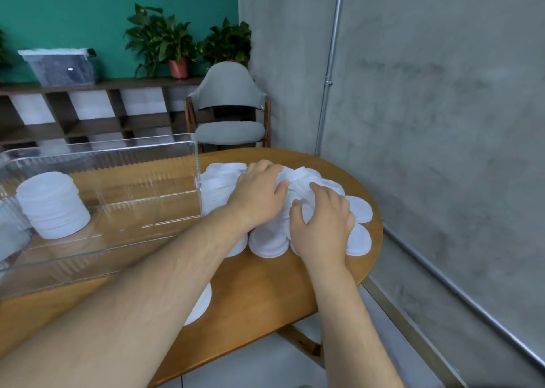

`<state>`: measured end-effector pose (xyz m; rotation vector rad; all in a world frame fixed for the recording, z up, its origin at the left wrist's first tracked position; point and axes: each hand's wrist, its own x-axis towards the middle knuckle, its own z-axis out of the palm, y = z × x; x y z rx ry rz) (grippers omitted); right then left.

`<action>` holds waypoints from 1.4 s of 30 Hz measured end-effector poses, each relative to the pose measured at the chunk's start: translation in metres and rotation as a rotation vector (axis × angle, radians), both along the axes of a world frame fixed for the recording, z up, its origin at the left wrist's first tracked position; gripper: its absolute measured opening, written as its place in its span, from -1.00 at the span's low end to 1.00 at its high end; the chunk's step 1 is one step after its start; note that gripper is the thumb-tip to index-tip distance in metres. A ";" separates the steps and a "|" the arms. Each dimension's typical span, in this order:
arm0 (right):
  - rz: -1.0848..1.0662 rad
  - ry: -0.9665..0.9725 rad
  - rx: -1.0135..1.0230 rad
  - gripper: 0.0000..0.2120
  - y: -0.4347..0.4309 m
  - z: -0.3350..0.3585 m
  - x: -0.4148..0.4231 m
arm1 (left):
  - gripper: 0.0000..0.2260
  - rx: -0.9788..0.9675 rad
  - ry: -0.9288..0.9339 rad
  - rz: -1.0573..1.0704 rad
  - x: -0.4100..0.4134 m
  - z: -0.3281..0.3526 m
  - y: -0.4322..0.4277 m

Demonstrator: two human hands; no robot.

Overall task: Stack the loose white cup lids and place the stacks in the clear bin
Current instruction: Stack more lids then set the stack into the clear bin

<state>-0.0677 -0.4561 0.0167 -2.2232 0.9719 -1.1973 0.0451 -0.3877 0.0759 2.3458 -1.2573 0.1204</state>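
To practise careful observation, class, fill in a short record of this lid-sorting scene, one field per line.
table: wooden, rounded end
clear bin: on table, left side
lid stack: upright inside clear bin
loose lids: heaped right of clear bin
left hand: on the heap, grip unclear
right hand: fingers curled over heap lids

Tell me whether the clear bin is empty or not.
Not empty: an upright lid stack stands inside the bin, toward its left end.
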 end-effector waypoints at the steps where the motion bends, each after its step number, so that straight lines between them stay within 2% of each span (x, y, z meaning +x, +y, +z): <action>1: -0.001 0.015 0.007 -0.56 -0.003 -0.001 0.000 | -0.59 0.042 -0.003 0.006 0.003 0.002 -0.011; 5: 0.033 0.108 0.034 -0.51 -0.018 -0.003 -0.002 | -0.59 0.170 -0.025 0.022 0.010 0.004 -0.039; 8: 0.062 0.161 0.068 -0.49 -0.027 -0.004 -0.005 | -0.63 0.172 -0.023 0.028 0.012 -0.002 -0.048; 18: 0.150 0.123 0.130 -0.57 -0.031 -0.003 -0.016 | -0.79 0.017 0.102 0.028 0.006 -0.008 -0.048; 24: 0.179 0.093 0.122 -0.57 -0.029 0.000 -0.017 | -0.75 -0.089 0.073 0.038 -0.002 -0.002 -0.040; 27: 0.174 0.005 0.097 -0.59 -0.029 0.000 -0.016 | -0.68 -0.168 0.090 0.022 -0.006 0.001 -0.022; 31: 0.368 -0.193 0.110 -0.65 -0.017 0.007 -0.018 | -0.59 -0.270 0.129 -0.004 -0.020 -0.002 0.018; 34: 0.513 -0.259 0.037 -0.68 -0.001 0.012 -0.022 | -0.57 -0.367 0.125 0.005 -0.032 -0.008 0.055; 36: 0.577 -0.281 0.012 -0.73 0.012 0.013 -0.026 | -0.55 -0.410 0.108 0.023 -0.040 -0.011 0.083; 39: 0.703 -0.292 0.082 -0.77 0.039 0.014 -0.032 | -0.52 -0.431 0.080 0.012 -0.051 -0.019 0.127; 42: 0.822 -0.180 0.116 -0.73 0.068 0.007 -0.031 | -0.49 -0.454 0.053 0.043 -0.055 -0.033 0.167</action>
